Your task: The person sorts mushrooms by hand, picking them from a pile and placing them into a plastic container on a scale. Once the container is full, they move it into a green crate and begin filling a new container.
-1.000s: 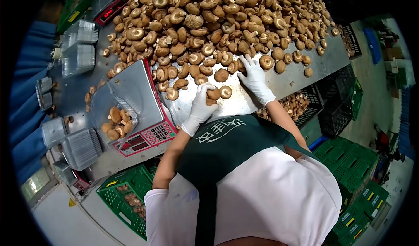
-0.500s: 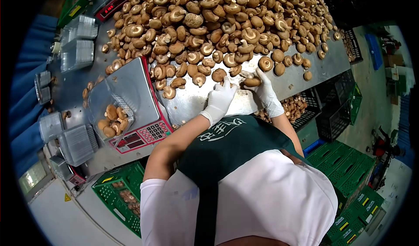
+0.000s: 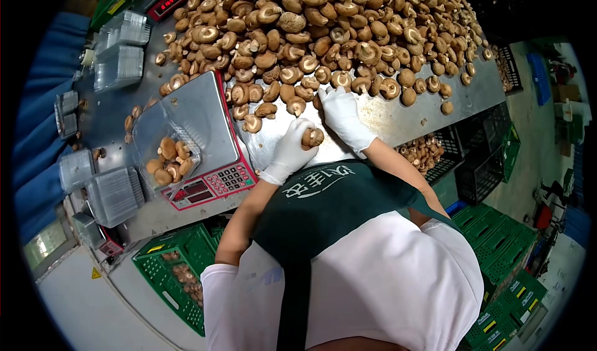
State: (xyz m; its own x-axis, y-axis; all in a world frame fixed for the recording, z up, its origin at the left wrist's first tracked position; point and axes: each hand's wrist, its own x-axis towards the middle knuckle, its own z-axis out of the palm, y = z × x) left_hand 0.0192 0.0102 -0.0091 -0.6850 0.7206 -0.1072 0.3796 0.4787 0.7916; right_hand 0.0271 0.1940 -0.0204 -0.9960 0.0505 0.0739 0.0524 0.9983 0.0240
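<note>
Standing next to the table, calling 12 o'clock straight across it from the person in the green apron (image 3: 323, 208). Closest in, the left hand (image 3: 291, 152) in a white glove has its fingers curled shut around a mushroom (image 3: 312, 137). It's a brown shiitake-looking one with a rounded cap, held just above the bare steel table (image 3: 398, 117) and close to the body. There might be a second one tucked in that grip, hard to tell.

The right hand (image 3: 343, 116) is touching or almost touching it at about 1 o'clock. It's lying flat and loose with the fingers stretched out onto the near edge of the pile, nothing visibly pinched.

The main relation: the clear tray (image 3: 152, 130) sits on the scale (image 3: 202, 117) at roughly 9 o'clock from that held mushroom, so the left hand is clearly nearer to it than the right. The tray's long axis runs about 11 to 5, and the mushrooms in the tray (image 3: 166, 163) are bunched at its near end. The scale's red keypad faces the person.

A stack of empty clear trays (image 3: 115, 196) sits at 8 o'clock beside the scale, with a green crate (image 3: 177, 270) below the table edge.

Further out, from 11 to 1 o'clock, the big pile (image 3: 323, 33) of the same brown mushrooms covers most of the tabletop.
</note>
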